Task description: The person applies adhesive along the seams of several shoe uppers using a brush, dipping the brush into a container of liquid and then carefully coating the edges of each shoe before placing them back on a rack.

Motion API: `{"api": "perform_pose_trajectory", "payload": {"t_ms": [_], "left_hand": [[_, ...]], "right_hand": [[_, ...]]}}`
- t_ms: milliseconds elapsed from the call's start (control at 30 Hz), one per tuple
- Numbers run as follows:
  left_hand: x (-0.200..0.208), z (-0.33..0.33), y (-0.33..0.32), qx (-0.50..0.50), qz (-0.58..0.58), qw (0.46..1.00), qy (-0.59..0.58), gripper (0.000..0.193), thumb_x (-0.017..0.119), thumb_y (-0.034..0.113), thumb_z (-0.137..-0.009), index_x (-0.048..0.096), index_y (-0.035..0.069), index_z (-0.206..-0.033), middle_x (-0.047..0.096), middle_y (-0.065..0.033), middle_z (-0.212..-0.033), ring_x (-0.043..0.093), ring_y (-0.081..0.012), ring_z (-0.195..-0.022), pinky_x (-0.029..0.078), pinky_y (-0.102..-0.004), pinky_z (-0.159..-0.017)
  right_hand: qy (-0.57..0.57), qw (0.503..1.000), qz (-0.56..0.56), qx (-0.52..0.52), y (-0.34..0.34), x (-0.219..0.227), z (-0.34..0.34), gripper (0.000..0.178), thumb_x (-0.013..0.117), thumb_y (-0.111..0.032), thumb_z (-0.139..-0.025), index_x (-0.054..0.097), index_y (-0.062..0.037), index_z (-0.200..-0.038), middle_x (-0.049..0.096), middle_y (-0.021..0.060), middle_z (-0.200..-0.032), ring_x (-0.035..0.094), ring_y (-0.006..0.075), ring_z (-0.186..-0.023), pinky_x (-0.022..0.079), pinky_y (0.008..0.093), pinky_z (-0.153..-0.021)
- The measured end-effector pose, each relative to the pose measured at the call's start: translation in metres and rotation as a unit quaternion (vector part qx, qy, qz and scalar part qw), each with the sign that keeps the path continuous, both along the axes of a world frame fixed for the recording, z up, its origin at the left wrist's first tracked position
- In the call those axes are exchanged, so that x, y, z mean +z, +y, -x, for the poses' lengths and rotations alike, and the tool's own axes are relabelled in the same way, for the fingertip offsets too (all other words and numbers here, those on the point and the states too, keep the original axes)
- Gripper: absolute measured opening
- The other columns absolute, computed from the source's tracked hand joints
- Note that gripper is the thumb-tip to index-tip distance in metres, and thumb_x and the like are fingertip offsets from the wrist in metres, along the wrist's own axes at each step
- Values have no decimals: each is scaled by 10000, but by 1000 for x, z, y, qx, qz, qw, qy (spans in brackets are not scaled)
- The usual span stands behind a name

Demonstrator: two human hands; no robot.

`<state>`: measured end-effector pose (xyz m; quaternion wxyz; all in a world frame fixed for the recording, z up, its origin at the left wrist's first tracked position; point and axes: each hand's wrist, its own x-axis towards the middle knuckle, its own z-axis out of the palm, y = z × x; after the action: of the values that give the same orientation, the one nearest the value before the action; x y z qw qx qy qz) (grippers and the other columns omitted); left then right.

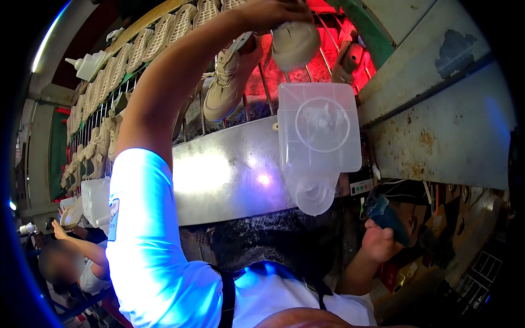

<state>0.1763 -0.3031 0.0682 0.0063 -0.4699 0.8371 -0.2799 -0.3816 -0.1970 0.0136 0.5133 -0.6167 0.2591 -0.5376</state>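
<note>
My left arm stretches up across the rack, and my left hand (273, 13) is closed on a beige shoe (295, 45), blurred, over the red-lit bars. Most of its fingers are hidden or cut close to the top edge. Just left of it a beige laced shoe (223, 82) hangs tilted on the rack. Low on the right, my right hand (379, 240) is wrapped round a dark blue-teal object (389, 218), whose kind I cannot make out. A translucent plastic container (320, 126) with a round ring stands between my hands, on the metal ledge (219, 175).
Rows of beige soles (158, 38) and shoes line the rack to the left, with a white squeeze bottle (87, 65) beside them. At far left another person's hand (59, 230) is near a sole. A metal panel (437, 120) and small control box (361, 187) stand right.
</note>
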Motion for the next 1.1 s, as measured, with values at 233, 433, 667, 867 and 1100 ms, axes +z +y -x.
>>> {"api": "perform_pose_trajectory", "payload": {"t_ms": [233,433,667,867,1100], "left_hand": [[-87,47,-51,-31,-88,976,-198,553,604,246,-880,520,468,-1379,584,97,-1324,487,-208,-1325,380,-574,-1119],[-80,41,-16,-59,57,984,-156,656,728,315,-809,506,384,-1423,599,64,-1367,508,-259,-1336,403,-544,-1115],[80,95,174,273,-197,918,210,518,645,137,-773,607,37,-1280,707,-254,-940,684,-447,-900,536,-531,-791],[97,150,368,672,-290,670,124,943,805,406,-806,332,90,-1558,676,-240,-1197,640,-414,-1147,506,-509,-1006],[-21,168,498,745,-157,627,163,873,819,330,-791,384,278,-1546,669,-198,-1146,698,-427,-961,574,-487,-831]], "right_hand": [[43,999,-23,2,0,3,-1,525,682,-467,-917,650,49,-827,608,121,-596,610,209,-535,507,322,-549],[44,999,-12,-25,0,-14,0,494,637,-462,-952,660,28,-894,663,140,-778,637,217,-665,529,346,-605],[5,998,-46,43,-15,-59,60,251,591,-133,-981,601,-32,-1211,662,122,-1140,629,248,-957,516,367,-859],[-76,983,-83,142,0,-14,22,405,669,-259,-905,589,105,-1063,621,206,-894,579,239,-711,491,311,-566],[-52,978,-70,187,29,3,-15,383,679,-238,-881,614,109,-1031,633,162,-841,562,188,-662,440,284,-481]]}}
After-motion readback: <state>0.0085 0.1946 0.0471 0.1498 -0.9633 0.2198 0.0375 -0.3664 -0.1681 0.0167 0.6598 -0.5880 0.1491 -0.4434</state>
